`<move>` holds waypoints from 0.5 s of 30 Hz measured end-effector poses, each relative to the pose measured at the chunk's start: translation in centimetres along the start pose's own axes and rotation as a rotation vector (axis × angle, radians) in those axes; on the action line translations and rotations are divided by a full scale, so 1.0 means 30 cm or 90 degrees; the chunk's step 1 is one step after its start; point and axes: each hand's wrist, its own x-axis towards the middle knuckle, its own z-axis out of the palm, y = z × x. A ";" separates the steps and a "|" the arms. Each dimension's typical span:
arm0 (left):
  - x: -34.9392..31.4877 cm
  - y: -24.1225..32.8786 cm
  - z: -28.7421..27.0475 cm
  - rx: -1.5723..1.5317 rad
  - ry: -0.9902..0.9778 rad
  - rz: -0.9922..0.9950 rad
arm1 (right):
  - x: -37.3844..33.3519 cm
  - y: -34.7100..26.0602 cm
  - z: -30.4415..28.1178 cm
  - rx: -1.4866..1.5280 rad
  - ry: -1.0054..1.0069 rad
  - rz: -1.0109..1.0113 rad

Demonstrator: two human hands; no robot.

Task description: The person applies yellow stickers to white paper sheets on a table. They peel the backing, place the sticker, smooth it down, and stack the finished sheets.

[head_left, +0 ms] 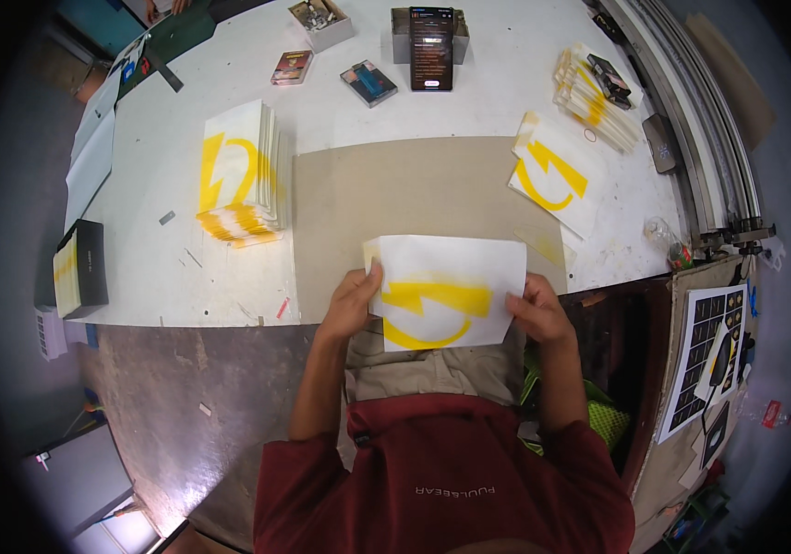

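— What are your hands doing now?

— My left hand (351,300) and right hand (536,309) are gripping one white sheet with a yellow mark (446,291) by its sides, over the cardboard mat (395,189).

— And progress?

— I think a tall stack of sheets (240,175) is lying left, a few sheets (557,175) right.
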 end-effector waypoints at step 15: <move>0.005 0.081 0.024 0.203 0.367 0.323 | 0.168 0.040 0.012 0.280 0.013 0.087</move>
